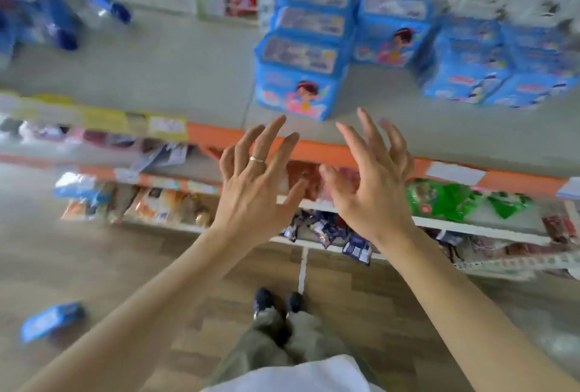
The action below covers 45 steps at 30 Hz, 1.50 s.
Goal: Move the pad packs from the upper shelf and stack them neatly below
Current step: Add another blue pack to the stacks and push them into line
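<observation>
My left hand [254, 184] and right hand [373, 184] hang empty, fingers spread. The nearest stack of pad packs [299, 65] stands just beyond my fingertips, its tall axis upright, about equally near both hands.

I see my left hand [254, 178] and right hand [373, 178] raised side by side, fingers spread and empty, just below a stack of blue pad packs [301, 56] on the grey shelf [157, 62]. One blue pack [50, 321] lies on the floor [94, 266].
</observation>
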Tool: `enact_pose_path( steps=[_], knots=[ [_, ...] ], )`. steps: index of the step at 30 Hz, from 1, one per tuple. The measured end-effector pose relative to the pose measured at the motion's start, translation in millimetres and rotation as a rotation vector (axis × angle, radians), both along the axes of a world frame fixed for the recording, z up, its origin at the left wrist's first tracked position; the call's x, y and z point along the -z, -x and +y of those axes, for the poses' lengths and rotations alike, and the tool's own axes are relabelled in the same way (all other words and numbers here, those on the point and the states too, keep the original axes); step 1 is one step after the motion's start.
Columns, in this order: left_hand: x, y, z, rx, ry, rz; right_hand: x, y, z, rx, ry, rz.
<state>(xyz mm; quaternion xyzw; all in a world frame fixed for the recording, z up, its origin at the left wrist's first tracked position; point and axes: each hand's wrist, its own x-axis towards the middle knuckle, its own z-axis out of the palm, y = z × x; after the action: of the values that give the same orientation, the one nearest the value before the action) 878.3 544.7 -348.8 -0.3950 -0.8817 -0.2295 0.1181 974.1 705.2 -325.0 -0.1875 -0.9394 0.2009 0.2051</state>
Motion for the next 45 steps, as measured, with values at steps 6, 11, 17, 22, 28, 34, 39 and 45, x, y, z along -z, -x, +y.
enact_pose_path(
  steps=[6,11,17,22,28,34,39,45],
  knots=[
    [33.4,-26.2,-113.7,-0.356,-0.040,-0.042,37.1,36.1,-92.6,-0.390,0.010,-0.118],
    [76.9,-52.0,-228.6,-0.642,0.045,-0.177,68.0,64.6,-184.5,-0.668,0.008,-0.165],
    [152.5,-76.6,-365.1,-0.947,0.172,-0.370,125.4,96.7,-317.8,-0.910,-0.094,-0.270],
    [214.3,-93.0,-489.6,-1.135,0.288,-0.563,188.2,124.7,-434.1,-0.994,-0.232,-0.493],
    [256.5,-55.4,-595.2,-1.377,0.286,-0.637,236.5,192.7,-545.9,-1.155,-0.348,-0.566],
    [337.6,-6.8,-653.8,-1.416,0.331,-0.680,336.9,256.3,-618.9,-1.267,-0.355,-0.539],
    [454.4,29.4,-686.9,-1.375,0.376,-0.665,468.7,292.7,-679.7,-1.304,-0.374,-0.544],
    [597.0,61.5,-729.7,-1.437,0.338,-0.653,625.6,319.5,-744.3,-1.326,-0.404,-0.576]
  ],
)
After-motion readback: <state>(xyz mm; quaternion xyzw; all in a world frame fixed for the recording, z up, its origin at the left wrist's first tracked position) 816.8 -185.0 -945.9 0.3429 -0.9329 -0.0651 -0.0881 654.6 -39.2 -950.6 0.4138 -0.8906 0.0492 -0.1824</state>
